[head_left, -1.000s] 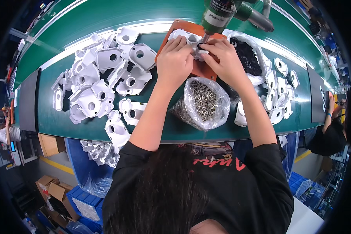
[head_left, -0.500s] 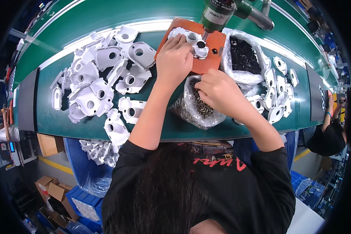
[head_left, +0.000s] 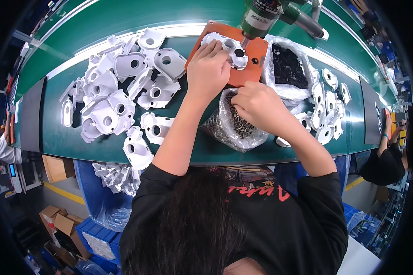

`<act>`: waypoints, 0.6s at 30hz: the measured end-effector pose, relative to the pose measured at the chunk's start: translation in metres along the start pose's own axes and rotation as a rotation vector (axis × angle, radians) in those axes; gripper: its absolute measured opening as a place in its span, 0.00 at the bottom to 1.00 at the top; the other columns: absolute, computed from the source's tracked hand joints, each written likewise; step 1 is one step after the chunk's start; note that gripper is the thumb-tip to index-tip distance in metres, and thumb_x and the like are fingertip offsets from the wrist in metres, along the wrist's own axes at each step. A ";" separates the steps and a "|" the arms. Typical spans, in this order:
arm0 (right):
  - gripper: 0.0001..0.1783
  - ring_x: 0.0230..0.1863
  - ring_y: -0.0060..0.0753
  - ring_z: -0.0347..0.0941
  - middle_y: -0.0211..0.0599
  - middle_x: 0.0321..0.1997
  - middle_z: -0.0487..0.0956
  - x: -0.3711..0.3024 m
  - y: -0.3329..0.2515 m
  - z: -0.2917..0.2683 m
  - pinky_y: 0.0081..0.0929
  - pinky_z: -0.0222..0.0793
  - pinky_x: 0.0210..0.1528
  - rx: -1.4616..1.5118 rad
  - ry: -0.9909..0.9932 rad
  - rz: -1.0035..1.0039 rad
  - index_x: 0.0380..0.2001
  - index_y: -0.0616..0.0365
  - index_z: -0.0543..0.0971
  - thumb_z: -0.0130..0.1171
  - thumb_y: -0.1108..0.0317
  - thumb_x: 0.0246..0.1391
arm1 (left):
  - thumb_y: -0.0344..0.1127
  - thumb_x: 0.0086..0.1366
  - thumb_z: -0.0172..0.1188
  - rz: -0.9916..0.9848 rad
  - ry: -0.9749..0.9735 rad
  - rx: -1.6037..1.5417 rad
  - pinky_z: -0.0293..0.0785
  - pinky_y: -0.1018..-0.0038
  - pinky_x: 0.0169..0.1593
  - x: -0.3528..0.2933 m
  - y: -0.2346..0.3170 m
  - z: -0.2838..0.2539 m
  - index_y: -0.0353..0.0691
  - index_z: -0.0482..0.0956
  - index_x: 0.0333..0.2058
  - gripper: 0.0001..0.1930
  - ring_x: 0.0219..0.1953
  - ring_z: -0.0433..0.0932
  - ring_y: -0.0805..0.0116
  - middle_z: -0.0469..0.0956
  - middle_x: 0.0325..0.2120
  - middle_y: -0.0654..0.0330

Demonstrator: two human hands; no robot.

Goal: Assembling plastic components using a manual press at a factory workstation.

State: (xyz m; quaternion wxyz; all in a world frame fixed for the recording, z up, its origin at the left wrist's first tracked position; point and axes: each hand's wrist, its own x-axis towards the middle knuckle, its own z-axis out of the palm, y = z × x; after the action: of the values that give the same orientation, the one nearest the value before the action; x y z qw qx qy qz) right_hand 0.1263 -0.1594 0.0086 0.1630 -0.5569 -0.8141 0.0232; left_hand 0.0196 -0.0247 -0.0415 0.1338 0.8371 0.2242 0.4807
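Observation:
My left hand lies over a white plastic housing and grips its left side, pressing it on an orange fixture plate. The housing has a round tube and a black-filled ring at its right end. My right hand is at the upper edge of a clear plastic bag full of small metal screws. Its fingers are bent together over the screws, and the fingertips are partly hidden, so what they pinch cannot be made out. Just above the housing hangs a green power screwdriver, its tip pointing down.
White housings are heaped on the green table at left. Smaller white parts lie at right, beside a plastic-lined bag of black pieces. Below the table's front edge, a blue bin holds more white parts. Other people work at both far sides.
The whole view has shifted slightly. Both hands stay at the same places, the left on the housing and the right at the screw bag.

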 end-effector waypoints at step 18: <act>0.06 0.30 0.38 0.67 0.34 0.22 0.73 -0.001 0.001 -0.016 0.34 0.67 0.34 0.189 -0.088 -0.010 0.22 0.58 0.77 0.60 0.73 0.34 | 0.27 0.47 0.55 0.017 0.014 0.004 0.70 0.61 0.53 0.000 0.002 0.000 0.35 0.77 0.26 0.05 0.45 0.76 0.51 0.78 0.35 0.51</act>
State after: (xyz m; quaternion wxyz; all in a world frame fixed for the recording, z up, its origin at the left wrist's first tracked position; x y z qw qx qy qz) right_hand 0.1323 -0.1622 0.0235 0.1788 -0.5334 -0.8174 0.1237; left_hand 0.0196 -0.0260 -0.0405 0.1265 0.8359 0.2189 0.4872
